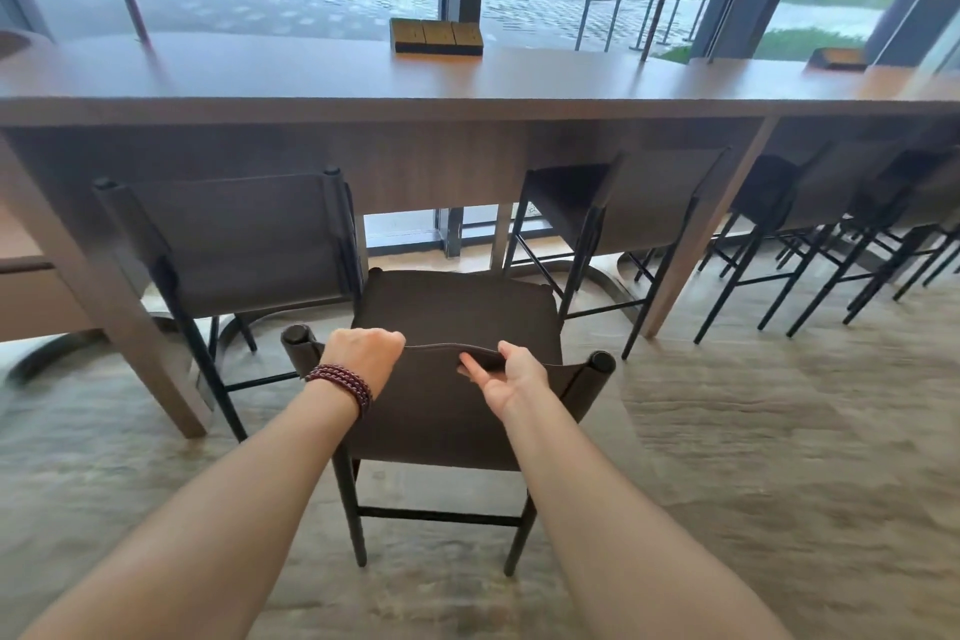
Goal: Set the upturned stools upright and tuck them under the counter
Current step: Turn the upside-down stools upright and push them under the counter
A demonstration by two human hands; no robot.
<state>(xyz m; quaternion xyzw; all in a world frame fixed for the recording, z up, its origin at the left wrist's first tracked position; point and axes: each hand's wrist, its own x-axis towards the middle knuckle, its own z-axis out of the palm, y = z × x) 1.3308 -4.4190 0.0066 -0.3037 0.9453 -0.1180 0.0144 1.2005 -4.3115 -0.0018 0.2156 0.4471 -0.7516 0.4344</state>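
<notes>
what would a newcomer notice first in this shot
Front and centre, the left hand, with a bead bracelet on its wrist, and the right hand grip the top edge of the backrest of an upright dark stool. It stands just short of the long wooden counter, facing the gap between the tucked stool on the left and the tucked stool on the right.

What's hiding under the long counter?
Tucked in: a left stool, a right stool, more stools farther right. Low window glass shows between them. The left stool's backrest hides its seat.
</notes>
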